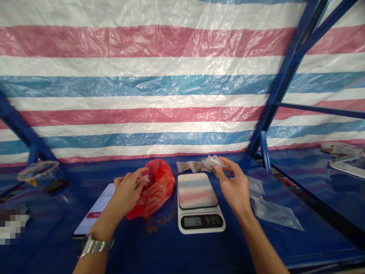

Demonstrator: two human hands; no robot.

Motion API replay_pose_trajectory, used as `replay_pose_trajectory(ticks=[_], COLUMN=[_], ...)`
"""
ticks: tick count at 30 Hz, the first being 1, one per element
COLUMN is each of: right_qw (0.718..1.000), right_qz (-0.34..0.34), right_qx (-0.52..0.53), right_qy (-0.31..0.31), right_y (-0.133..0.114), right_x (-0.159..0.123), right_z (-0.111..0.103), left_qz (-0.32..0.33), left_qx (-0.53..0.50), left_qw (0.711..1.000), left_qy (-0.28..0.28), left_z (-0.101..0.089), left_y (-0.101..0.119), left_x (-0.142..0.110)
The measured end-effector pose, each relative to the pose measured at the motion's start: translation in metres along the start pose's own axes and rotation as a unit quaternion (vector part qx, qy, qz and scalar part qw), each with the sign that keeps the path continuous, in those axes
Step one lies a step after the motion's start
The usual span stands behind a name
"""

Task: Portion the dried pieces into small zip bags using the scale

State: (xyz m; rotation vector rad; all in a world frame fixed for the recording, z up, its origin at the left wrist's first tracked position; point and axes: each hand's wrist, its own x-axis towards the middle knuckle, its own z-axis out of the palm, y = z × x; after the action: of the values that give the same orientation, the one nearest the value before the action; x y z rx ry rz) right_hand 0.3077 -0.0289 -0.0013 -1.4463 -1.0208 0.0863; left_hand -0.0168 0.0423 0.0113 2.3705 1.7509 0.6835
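My left hand (pixel 131 187) is at the mouth of a crumpled red plastic bag (pixel 159 190), fingers curled in toward its dark contents. What those fingertips grip is hard to make out. Behind the scale, my right hand (pixel 235 184) pinches a small clear zip bag (pixel 213 161) at the right end of a row. Beside it in that row lie small zip bags (pixel 196 166) with brown bits inside. Between my hands stands a white digital kitchen scale (pixel 201 201), its steel plate bare and its display seemingly at 0.0.
A phone (pixel 95 213) with a lit screen lies under my left forearm. Clear plastic bags (pixel 276 213) rest to the right, and brown crumbs (pixel 159 222) are scattered before the red bag. A clear tub (pixel 42 177) stands far left. Blue frame bars (pixel 281 83) and striped sheeting close off the back.
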Motion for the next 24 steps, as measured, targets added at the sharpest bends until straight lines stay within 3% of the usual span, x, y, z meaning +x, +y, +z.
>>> replay_pose_trajectory(ticks=[5,9,16,20,24], right_qw=[1.000,1.000,1.000,0.999,1.000], right_qz=[0.011,0.016,0.020,0.030,0.019], right_qx=[-0.002,-0.005,0.003,-0.005,0.001], right_qy=[0.004,0.007,0.010,0.012,0.007], right_y=[0.003,0.004,0.008,0.011,0.010], right_x=[0.003,0.003,0.004,0.004,0.004], right_z=[-0.001,-0.003,-0.005,-0.006,-0.006], left_qz=[-0.001,-0.003,0.018,0.000,-0.003], left_qx=[-0.030,-0.109,-0.323,-0.398,-0.435], left_qw=[0.999,0.992,0.939,0.910,0.895], left_qy=[0.024,0.056,0.119,0.115,0.100], left_z=[-0.001,-0.005,-0.005,-0.003,-0.013], left_y=[-0.002,-0.002,0.003,0.004,0.017], left_x=[-0.001,0.000,0.004,0.005,-0.001])
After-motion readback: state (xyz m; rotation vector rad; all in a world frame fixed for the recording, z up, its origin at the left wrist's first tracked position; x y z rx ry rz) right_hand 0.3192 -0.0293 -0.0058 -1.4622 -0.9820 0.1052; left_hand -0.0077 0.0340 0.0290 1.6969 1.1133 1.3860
